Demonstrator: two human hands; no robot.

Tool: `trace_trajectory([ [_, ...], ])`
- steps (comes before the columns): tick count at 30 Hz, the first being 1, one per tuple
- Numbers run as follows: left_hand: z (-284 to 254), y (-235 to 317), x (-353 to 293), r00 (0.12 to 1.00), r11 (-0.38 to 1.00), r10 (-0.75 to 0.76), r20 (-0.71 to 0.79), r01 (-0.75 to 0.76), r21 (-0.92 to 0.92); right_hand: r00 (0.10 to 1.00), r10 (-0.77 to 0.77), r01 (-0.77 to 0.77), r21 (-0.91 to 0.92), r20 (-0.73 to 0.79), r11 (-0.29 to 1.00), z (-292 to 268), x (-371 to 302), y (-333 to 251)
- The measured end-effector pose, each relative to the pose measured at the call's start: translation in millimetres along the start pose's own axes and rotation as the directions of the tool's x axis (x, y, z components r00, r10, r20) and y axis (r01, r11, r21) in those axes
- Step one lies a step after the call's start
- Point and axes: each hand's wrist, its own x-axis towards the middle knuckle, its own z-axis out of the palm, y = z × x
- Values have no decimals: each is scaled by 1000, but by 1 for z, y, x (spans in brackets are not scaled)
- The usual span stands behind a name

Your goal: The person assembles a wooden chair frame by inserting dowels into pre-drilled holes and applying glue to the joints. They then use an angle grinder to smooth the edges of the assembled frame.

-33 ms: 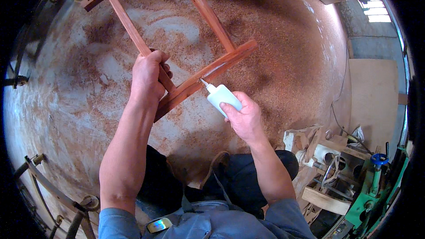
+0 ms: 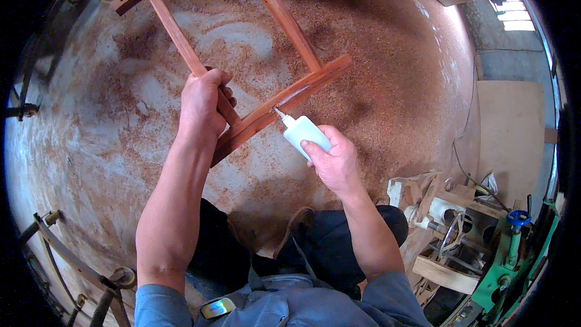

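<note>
My left hand is closed round one slat of a reddish-brown wooden frame, close to where that slat meets the near rail. In my right hand is a small white squeeze bottle, gripped between thumb and fingers and tilted. Its narrow nozzle points up and left and meets the edge of the near rail, roughly midway along it. A pale streak runs on the rail's side to the right of the nozzle. The frame's far rail, with small holes along it, reaches the top edge of the view.
Reddish sawdust covers much of the floor. At the lower right stand a green machine with a blue handwheel and pieces of scrap wood. A tan board lies on the right. Dark metal racks with round ends stand along the left.
</note>
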Motion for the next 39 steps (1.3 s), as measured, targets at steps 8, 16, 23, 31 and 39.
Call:
trace_trajectory([
  [8, 3, -3, 2, 1000, 1000, -29, -10, 29, -1, 999, -37, 37, -6, -19, 999, -3, 1, 6],
  [16, 5, -7, 5, 998, 998, -64, -5, 64, -6, 1000, 13, -13, -25, 7, 1000, -8, 2, -2],
  [23, 8, -10, 4, 998, 998, -59, -8, 59, 19, 999, -31, 31, -11, 39, 999, -11, 5, 13],
  [31, 10, -14, 7, 998, 997, -69, -12, 69, 42, 1000, -7, 6, 45, 8, 999, -12, 4, 18],
  [39, 17, -15, 2, 998, 997, -68, -1, 68, 41, 994, -110, 110, -61, -7, 992, -18, 5, 21],
])
